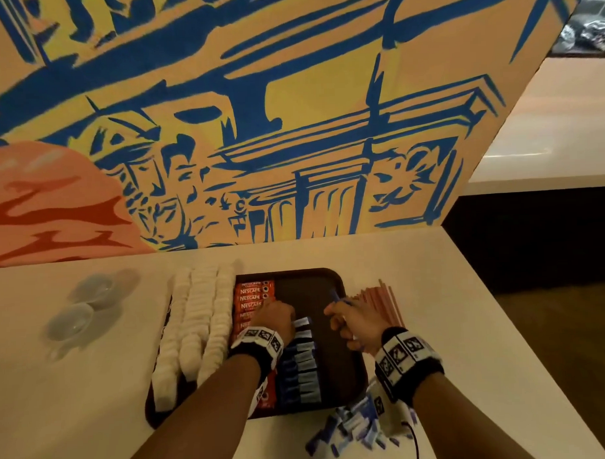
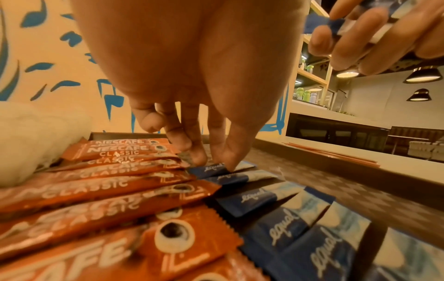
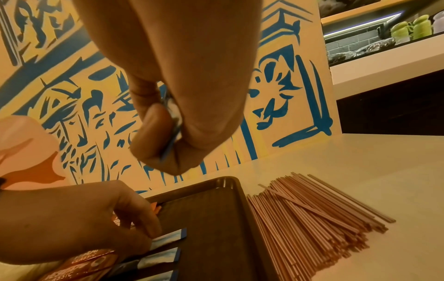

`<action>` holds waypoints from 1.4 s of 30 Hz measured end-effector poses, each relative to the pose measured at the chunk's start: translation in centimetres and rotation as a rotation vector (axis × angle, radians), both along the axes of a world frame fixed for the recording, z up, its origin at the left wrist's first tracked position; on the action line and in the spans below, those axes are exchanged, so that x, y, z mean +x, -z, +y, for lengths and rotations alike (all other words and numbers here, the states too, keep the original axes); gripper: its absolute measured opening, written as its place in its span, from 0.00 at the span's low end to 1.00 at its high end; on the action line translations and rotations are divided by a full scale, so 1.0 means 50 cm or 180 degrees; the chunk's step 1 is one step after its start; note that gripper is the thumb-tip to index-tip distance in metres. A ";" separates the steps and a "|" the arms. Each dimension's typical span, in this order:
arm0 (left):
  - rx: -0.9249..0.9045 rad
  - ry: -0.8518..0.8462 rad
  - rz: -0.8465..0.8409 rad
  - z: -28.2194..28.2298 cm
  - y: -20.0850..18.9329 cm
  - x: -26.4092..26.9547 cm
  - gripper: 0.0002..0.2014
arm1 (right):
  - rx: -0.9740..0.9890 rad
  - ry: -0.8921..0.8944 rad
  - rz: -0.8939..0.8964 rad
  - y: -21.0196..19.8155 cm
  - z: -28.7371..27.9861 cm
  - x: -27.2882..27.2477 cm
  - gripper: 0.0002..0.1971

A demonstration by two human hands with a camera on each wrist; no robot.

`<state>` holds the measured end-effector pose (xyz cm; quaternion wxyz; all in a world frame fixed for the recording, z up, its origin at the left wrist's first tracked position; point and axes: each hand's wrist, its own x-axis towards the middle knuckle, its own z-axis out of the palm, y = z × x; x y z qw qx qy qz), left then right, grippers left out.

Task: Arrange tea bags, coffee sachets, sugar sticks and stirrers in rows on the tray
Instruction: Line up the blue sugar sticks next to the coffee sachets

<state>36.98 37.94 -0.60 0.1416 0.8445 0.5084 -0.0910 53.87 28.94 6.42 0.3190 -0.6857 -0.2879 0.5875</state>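
A dark tray (image 1: 309,280) carries rows of white tea bags (image 1: 194,319), orange coffee sachets (image 1: 252,296) and blue sugar sticks (image 1: 304,366). My left hand (image 2: 215,161) is down at the far end of the sugar row. Its thumb and forefinger pinch the last sugar stick (image 2: 213,168), which lies flat beside the sachets. My right hand (image 1: 334,310) hovers over the tray's bare right part and grips a few blue sugar sticks (image 2: 336,24) between thumb and fingers. Thin orange stirrers (image 3: 312,218) lie on the counter just right of the tray.
A loose heap of sugar sticks (image 1: 356,423) sits at the tray's near right corner. Two clear plastic cups (image 1: 81,305) lie on the counter to the left. A painted wall (image 1: 290,126) stands behind the tray. The counter edge (image 1: 503,325) runs along the right.
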 end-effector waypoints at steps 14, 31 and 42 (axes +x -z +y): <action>-0.0064 0.0103 -0.0040 -0.005 0.024 -0.005 0.12 | -0.0151 0.0223 0.0437 0.002 -0.007 0.010 0.10; -0.1431 -0.0399 -0.2901 -0.071 -0.218 -0.056 0.11 | 0.0959 -0.1102 -0.1030 -0.074 -0.061 -0.016 0.11; -0.1091 -0.0202 -0.3314 -0.124 -0.290 -0.093 0.05 | 0.1581 -0.0658 -0.1217 -0.139 -0.108 -0.020 0.13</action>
